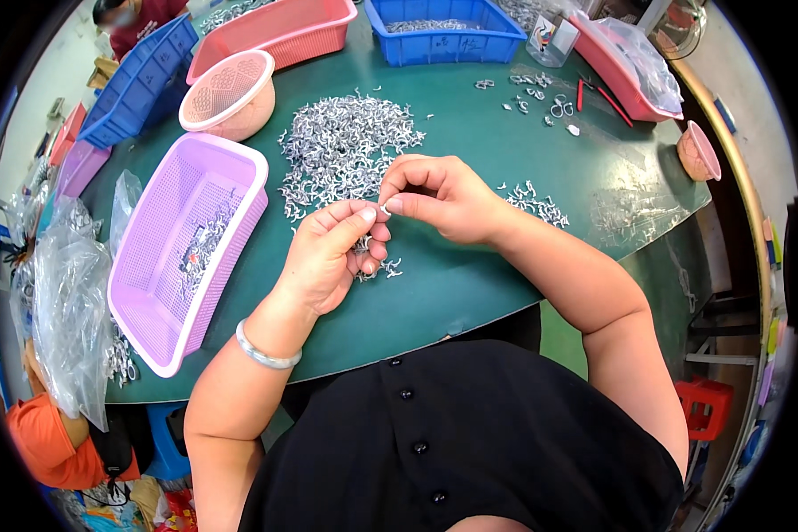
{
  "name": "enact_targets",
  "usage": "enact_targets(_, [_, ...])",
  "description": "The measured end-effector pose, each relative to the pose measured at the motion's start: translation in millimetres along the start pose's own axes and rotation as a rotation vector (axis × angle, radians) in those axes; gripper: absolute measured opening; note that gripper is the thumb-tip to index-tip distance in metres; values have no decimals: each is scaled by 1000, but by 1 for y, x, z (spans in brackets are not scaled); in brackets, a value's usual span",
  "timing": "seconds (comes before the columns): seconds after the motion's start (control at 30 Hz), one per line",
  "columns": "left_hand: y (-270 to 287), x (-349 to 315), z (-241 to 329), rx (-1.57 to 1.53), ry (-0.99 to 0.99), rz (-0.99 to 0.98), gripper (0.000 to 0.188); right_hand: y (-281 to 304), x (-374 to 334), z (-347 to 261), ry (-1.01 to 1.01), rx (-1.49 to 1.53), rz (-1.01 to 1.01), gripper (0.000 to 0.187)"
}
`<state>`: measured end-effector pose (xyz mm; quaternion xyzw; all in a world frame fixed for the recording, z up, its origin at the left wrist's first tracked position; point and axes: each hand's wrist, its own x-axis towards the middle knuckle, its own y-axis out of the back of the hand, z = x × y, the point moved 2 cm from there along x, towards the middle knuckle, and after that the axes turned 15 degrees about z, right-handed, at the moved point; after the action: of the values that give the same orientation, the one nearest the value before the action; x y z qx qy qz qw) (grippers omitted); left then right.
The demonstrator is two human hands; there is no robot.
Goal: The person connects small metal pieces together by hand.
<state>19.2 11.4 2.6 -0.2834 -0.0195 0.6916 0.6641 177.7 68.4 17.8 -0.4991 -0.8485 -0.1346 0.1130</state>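
My two hands meet over the near side of a green table [399,310]. Between the thumb and finger of my right hand [448,197] is a small curved metal piece [387,208]. My left hand [332,244] is closed, its thumb and forefinger pressed together beside that piece. More curved pieces show at its curled lower fingers, and a few lie on the table just under it. Right behind my hands spreads a big heap of small curved silver metal pieces [341,146]. A smaller scatter of the same pieces [536,206] lies beside my right forearm.
A tilted purple basket [124,293] with metal pieces stands at left. Behind are a round pink basket [257,111], a pink tray [319,44] and blue bins [452,49]. Red-handled pliers [614,106] lie far right. Clear plastic bags [71,301] hang left; another person sits far left.
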Motion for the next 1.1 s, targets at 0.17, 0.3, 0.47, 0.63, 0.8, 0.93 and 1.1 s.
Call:
enact_targets(0.17, [-1,-1,1,4,0,-3,12,-1,0,2,-88,86,-20,6])
enact_targets(0.3, [-3,-1,0,-7,14,-6,13,-2,-1,3,-9,26,0,6])
enact_targets(0.47, [3,4,1,-33,24,19,14,-6,-3,-5,56,-137,83,3])
enact_targets(0.63, [11,9,5,-225,-13,-5,8,-5,-10,3,342,-475,-361,7])
enact_targets(0.8, [11,8,7,-199,-12,36,13,-10,-13,4,382,-520,-380,4])
enact_targets(0.93, [13,8,6,-170,-7,52,13,-13,-13,0,445,-560,-385,4])
enact_targets(1.1, [11,8,5,-101,1,64,10,-4,-10,-4,298,-410,-220,8])
